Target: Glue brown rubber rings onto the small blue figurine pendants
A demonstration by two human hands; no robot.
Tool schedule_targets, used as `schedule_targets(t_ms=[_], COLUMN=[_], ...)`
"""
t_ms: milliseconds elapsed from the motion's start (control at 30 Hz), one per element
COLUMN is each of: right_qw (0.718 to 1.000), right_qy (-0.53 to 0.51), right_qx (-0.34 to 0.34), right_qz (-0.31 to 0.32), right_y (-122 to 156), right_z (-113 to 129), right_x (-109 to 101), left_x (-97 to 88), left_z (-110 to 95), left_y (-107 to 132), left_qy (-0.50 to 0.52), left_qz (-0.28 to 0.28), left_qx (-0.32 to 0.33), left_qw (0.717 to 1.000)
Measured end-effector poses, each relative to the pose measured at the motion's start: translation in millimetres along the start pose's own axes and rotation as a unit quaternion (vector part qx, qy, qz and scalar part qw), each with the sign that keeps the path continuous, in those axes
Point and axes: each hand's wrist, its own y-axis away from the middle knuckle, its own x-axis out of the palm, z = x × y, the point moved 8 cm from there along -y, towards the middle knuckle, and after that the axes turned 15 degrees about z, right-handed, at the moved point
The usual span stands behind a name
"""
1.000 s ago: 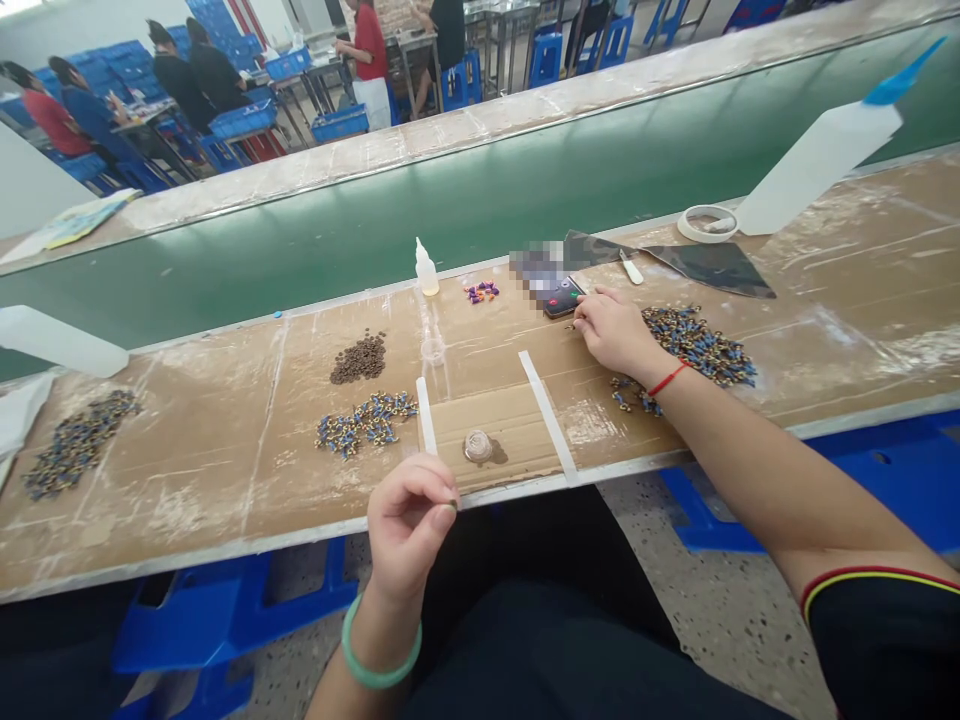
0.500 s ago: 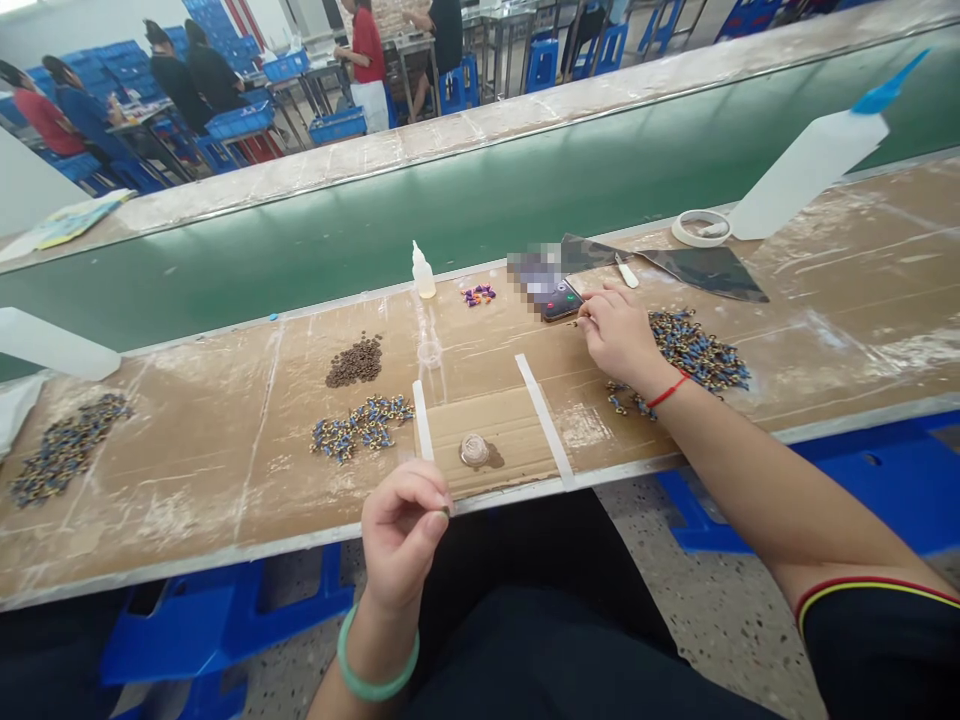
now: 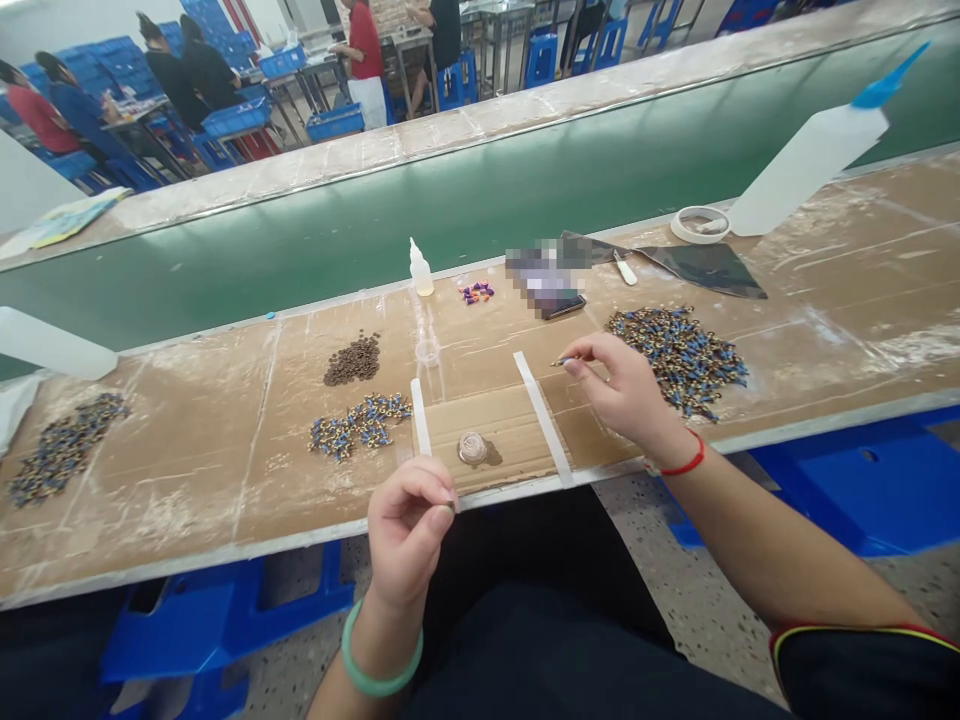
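Observation:
My left hand [image 3: 411, 520] is pinched at the table's front edge around a small dark piece [image 3: 451, 505], mostly hidden by the fingertips. Between the thumb and finger of my right hand [image 3: 619, 385] is a small blue-and-gold piece [image 3: 562, 361], its tip pointing left. Just right of that hand spreads a large pile of blue-and-gold pieces [image 3: 679, 350]. A round, shallow blob or dish [image 3: 472, 448] of pale brown stuff sits on a cardboard sheet [image 3: 499, 415] between two white tape strips. Left of the cardboard are a smaller blue-and-gold pile [image 3: 360, 425] and a heap of small brown discs [image 3: 352, 360].
Behind the cardboard stand a small squeeze bottle [image 3: 421, 268], purple-and-orange bits [image 3: 476, 292] and a phone [image 3: 564, 306]. Farther right are a white-handled tool [image 3: 624, 268], a tape roll [image 3: 700, 225] and a large blue-tipped bottle [image 3: 814, 165]. Another pile [image 3: 67, 445] lies far left.
My right hand has moved left and toward me, away from the phone, with the blue-and-gold piece now visible in its fingers. The phone's screen buttons no longer show. My left hand has barely moved.

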Motion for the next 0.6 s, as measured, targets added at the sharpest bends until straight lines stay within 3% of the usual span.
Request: schedule_targets(t_ms=[233, 433, 600], right_qw=[0.992, 0.978, 0.967], right_qy=[-0.096, -0.157, -0.18], right_qx=[-0.086, -0.136, -0.179], right_qz=[-0.009, -0.026, -0.035], right_y=[14.2, 21.5, 28.6], right_z=[74.7, 118.6, 146.2], right_x=[7.1, 5.2, -0.4], left_x=[6.1, 9.4, 21.5], left_z=[0.6, 4.2, 9.3], left_y=[-3.0, -6.4, -13.5], left_qy=[0.011, 0.041, 0.12], left_qz=[0.002, -0.009, 0.024], left_qx=[-0.001, -0.012, -0.032], left_qw=[1.0, 0.999, 0.992])
